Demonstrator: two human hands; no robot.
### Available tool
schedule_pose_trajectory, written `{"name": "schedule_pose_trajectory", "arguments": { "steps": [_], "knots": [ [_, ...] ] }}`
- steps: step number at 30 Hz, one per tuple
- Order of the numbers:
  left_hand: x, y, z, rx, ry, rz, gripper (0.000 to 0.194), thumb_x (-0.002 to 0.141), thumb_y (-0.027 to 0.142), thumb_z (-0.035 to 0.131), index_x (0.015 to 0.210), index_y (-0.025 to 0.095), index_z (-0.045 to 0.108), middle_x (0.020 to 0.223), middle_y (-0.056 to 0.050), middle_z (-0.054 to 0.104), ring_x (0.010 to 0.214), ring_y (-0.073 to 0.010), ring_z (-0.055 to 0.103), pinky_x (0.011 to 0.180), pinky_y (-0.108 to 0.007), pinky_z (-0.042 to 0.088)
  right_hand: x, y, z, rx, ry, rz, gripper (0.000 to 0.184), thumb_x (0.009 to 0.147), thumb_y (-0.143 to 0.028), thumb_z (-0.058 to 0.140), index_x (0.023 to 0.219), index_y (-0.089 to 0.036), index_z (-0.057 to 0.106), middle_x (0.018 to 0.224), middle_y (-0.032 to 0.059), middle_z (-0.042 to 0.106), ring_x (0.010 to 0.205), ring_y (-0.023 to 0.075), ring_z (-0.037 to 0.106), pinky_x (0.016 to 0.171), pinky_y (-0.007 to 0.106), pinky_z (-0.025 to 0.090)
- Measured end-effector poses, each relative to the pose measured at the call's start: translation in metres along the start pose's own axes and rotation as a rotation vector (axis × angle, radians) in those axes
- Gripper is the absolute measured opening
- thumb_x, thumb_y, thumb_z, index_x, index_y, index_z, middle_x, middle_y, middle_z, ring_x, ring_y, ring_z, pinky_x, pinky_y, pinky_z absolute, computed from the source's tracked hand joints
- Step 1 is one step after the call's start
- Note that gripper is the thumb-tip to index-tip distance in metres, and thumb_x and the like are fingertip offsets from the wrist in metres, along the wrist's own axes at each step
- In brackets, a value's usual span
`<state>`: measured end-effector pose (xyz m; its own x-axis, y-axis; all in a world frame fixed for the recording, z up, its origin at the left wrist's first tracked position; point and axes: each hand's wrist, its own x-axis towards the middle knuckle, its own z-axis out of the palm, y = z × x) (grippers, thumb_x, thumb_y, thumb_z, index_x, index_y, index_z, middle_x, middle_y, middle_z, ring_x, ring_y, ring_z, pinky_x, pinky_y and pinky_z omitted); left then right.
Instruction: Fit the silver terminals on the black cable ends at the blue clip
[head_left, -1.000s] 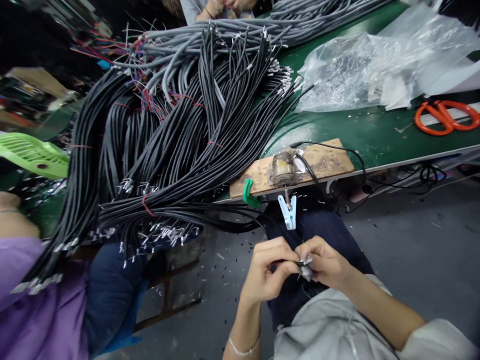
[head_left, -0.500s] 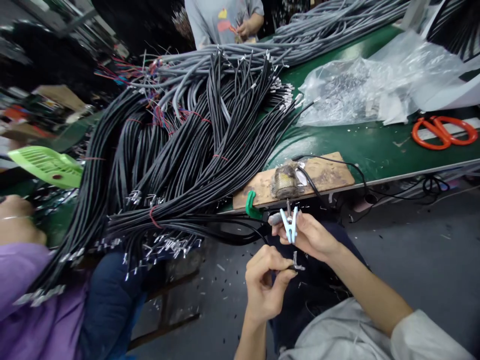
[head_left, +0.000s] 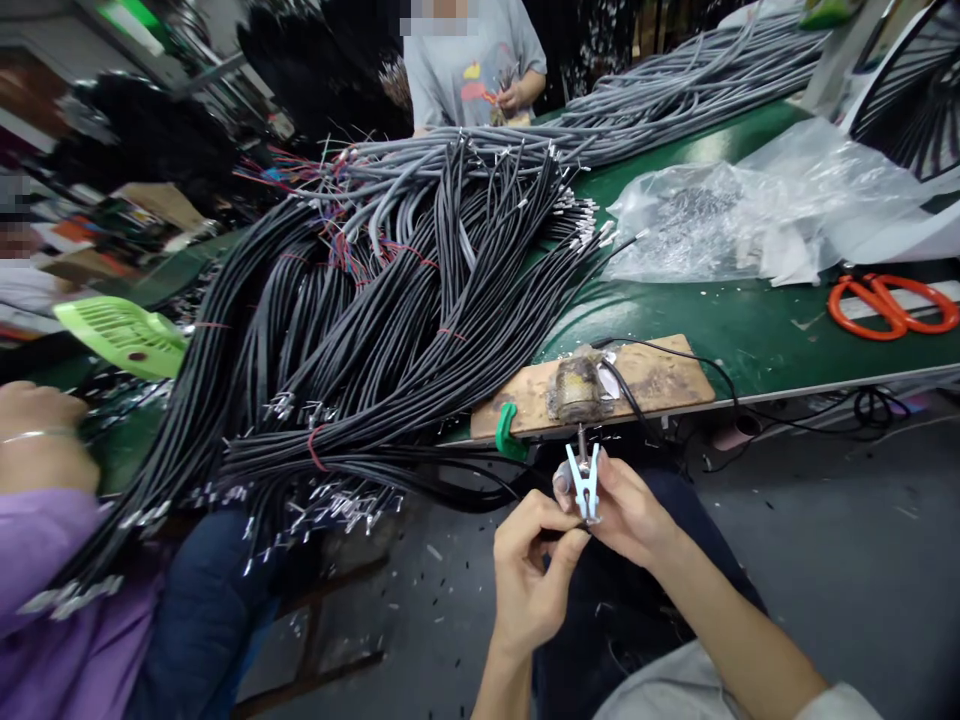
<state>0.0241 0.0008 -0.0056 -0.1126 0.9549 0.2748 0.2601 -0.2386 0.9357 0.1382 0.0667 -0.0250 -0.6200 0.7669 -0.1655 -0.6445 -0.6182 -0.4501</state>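
Note:
My left hand is closed, thumb against forefinger, on the end of a black cable. The cable's tip meets the lower jaws of a light blue clothespin-like clip; how far it reaches between them I cannot make out. My right hand closes around the clip from behind and the right, with the thumb at its right arm. A grey covering is on one of its fingertips. Above the clip, a metal shaft leads to a small motor fixed on a wooden board.
Bundled black cables cover the bench's left side, with grey cables behind. A green clamp grips the board. Orange-handled scissors and a plastic bag lie right. One co-worker's purple sleeve is at left; another person stands across.
My hands have come together: the cable end, earlier below the clip with its stripped wires spread, is now at the clip's jaws. The whole view has shifted slightly.

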Motion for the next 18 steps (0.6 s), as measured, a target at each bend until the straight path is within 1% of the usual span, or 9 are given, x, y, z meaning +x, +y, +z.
{"name": "schedule_pose_trajectory", "arguments": {
  "steps": [2,4,5,7,10,13,15,16,18],
  "knots": [
    [0.0,0.001,-0.001,0.0,-0.011,-0.003,0.009,0.084,0.024,0.066,0.077,0.017,0.067,0.07,-0.002,0.059,0.066,-0.0139,0.052,0.056,-0.022,0.038,0.0,0.001,-0.007,-0.008,0.004,0.027,0.051,0.077,-0.061,0.065,0.079,-0.011,0.073,0.065,0.0047,0.063,0.061,0.0123,0.054,0.057,0.023,0.041],
    [-0.002,0.001,-0.002,-0.004,-0.016,0.002,0.011,0.084,0.025,0.066,0.077,0.017,0.068,0.07,-0.002,0.059,0.065,-0.0139,0.053,0.056,-0.022,0.038,-0.002,0.001,-0.016,-0.012,0.021,0.03,0.055,0.078,-0.065,0.061,0.078,-0.012,0.072,0.065,0.0044,0.061,0.059,0.0115,0.05,0.054,0.023,0.038],
    [-0.004,0.001,-0.003,-0.01,-0.015,0.007,0.012,0.084,0.026,0.066,0.076,0.017,0.067,0.069,-0.002,0.06,0.065,-0.0138,0.053,0.056,-0.023,0.038,-0.004,0.001,-0.021,-0.021,0.029,0.021,0.054,0.079,-0.065,0.06,0.079,-0.012,0.072,0.066,0.0041,0.061,0.058,0.0108,0.048,0.054,0.023,0.036],
    [-0.008,0.0,-0.004,-0.034,-0.015,0.013,0.015,0.085,0.028,0.066,0.074,0.017,0.067,0.066,-0.002,0.059,0.063,-0.0135,0.052,0.057,-0.023,0.038,-0.01,0.001,-0.03,-0.077,0.04,-0.023,0.047,0.081,-0.059,0.063,0.082,-0.013,0.072,0.068,0.0032,0.06,0.059,0.0097,0.045,0.055,0.022,0.035],
    [-0.016,-0.005,-0.006,-0.088,-0.044,-0.033,0.026,0.088,0.036,0.061,0.072,0.016,0.065,0.063,-0.002,0.057,0.06,-0.0125,0.049,0.056,-0.024,0.038,-0.023,0.002,-0.037,-0.279,0.019,-0.094,0.038,0.086,-0.049,0.063,0.088,-0.013,0.072,0.07,0.0033,0.06,0.062,0.01,0.043,0.06,0.024,0.036],
    [-0.023,-0.011,-0.006,-0.16,-0.072,-0.142,0.034,0.092,0.039,0.055,0.069,0.015,0.062,0.06,0.0,0.051,0.05,-0.0087,0.043,0.046,-0.021,0.031,-0.035,0.006,-0.031,-0.519,-0.037,-0.136,0.038,0.086,-0.049,0.062,0.097,-0.013,0.07,0.077,0.0049,0.062,0.065,0.012,0.045,0.062,0.026,0.038],
    [-0.027,-0.014,-0.004,-0.201,-0.076,-0.21,0.038,0.093,0.038,0.053,0.064,0.014,0.059,0.059,0.002,0.045,0.046,-0.0064,0.038,0.041,-0.019,0.025,-0.042,0.008,-0.022,-0.7,-0.06,-0.22,0.033,0.084,-0.044,0.067,0.098,-0.015,0.069,0.082,0.0057,0.062,0.068,0.0137,0.048,0.063,0.027,0.039],
    [-0.028,-0.015,-0.004,-0.216,-0.08,-0.241,0.039,0.093,0.038,0.053,0.063,0.014,0.057,0.059,0.002,0.044,0.044,-0.0057,0.036,0.04,-0.019,0.024,-0.045,0.009,-0.017,-0.807,-0.053,-0.306,0.026,0.083,-0.04,0.068,0.095,-0.016,0.07,0.082,0.0059,0.062,0.069,0.0147,0.048,0.063,0.028,0.04],
    [-0.03,-0.015,-0.005,-0.217,-0.089,-0.306,0.039,0.091,0.039,0.055,0.062,0.014,0.056,0.059,0.002,0.044,0.044,-0.0054,0.035,0.039,-0.018,0.024,-0.049,0.007,-0.009,-1.02,-0.013,-0.507,0.013,0.085,-0.029,0.067,0.081,-0.017,0.07,0.076,0.0059,0.062,0.071,0.0164,0.047,0.065,0.03,0.039]
  ]
}}
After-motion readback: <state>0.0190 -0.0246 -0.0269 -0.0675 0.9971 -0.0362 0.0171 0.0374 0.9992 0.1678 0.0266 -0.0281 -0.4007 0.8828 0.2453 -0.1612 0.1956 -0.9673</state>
